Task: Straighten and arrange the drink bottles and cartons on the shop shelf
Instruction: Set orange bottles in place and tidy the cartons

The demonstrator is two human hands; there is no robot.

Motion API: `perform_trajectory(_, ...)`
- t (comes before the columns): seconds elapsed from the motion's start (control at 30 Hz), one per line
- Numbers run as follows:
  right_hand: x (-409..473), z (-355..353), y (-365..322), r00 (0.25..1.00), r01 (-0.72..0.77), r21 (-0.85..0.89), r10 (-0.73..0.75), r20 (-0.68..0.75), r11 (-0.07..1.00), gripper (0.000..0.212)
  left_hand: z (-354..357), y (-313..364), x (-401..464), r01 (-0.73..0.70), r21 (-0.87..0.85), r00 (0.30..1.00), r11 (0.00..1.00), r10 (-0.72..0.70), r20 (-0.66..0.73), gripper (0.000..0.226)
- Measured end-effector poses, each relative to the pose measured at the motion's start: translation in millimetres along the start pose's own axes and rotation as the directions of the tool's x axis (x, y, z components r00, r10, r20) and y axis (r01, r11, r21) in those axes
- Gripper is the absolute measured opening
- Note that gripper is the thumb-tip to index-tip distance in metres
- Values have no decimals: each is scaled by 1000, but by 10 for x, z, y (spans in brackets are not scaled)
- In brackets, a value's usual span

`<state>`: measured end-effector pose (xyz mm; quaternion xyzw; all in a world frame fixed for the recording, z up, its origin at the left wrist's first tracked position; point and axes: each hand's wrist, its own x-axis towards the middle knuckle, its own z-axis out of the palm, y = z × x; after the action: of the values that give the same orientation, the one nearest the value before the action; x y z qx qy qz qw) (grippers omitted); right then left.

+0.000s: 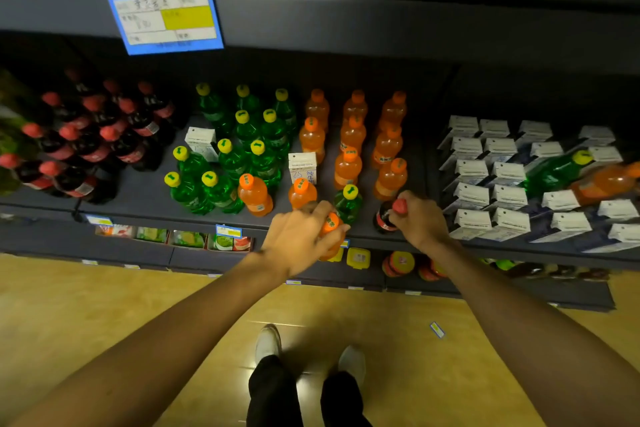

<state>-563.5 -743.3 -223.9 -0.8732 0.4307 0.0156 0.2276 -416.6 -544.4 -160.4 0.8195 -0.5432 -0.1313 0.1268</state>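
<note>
Shelf (145, 191) — two hands, two gripped bottles: orange (330, 229), cola (388, 215).

Single head-worn view, wide-angle, looking forward and steeply down over the shelf (145, 191) from close above. Both forearms reaching in from the bottom edge, floor (104, 305) and shoes (268, 343) directly below, upper shelf edge with price card (164, 15) near the top.

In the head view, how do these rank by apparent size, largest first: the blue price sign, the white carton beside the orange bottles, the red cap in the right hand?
1. Blue price sign
2. White carton
3. Red cap
</note>
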Motion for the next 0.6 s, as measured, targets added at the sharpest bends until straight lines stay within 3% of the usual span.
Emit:
perform_trajectory(0.27, -358, -100, 225, 990, -31, 88, 43, -134, 996, 29, 26, 236, 228, -31, -13, 999, 999, 31, -6, 48)
perform_trajectory(0.5, -678, -72, 489, 981, -40, 149, 67, -181, 988, 30, 253, 490, 551, 64, -316, 995, 947, -35, 96, 34)
perform_trajectory(0.6, -778, -20, 586, 971, -14, 142, 48, -233, 990, 30, 369, 583, 709, 115, -330, 987, 937, -70, 147, 28)
